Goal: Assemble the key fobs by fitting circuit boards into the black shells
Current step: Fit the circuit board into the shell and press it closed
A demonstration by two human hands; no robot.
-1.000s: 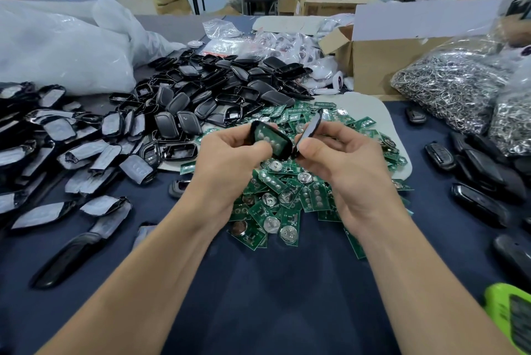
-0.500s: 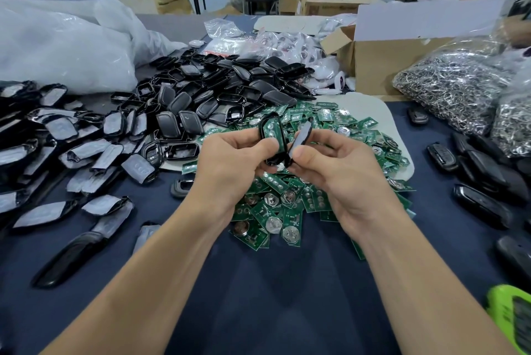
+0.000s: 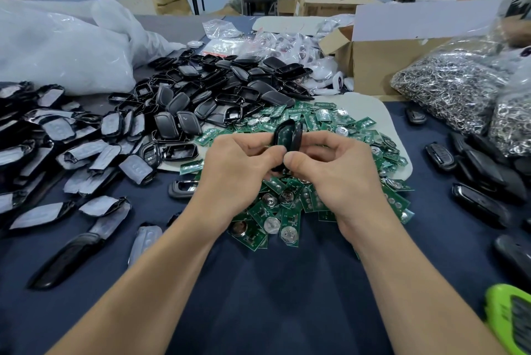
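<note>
Close together at centre, thumbs almost touching: left hand and right hand, each clamped on one half of a black key fob shell. Left half pinched upright, hollow side facing right; right half edge-on just beside it, tops slightly apart, lower ends hidden behind the thumbs. Cannot tell whether a board sits inside.

Both halves held above the heap of green circuit boards, spread from centre toward 2 o'clock on the dark blue desk. Toward 11 o'clock, a pile of loose black shells. At 9 o'clock, wrapped shells in grey film. At 3 o'clock, black fobs lying near one another. At 2 o'clock, bags of metal rings beside a cardboard box. At 10 o'clock, a white plastic bag. At 5 o'clock, a bright green device cut off by the edge.
</note>
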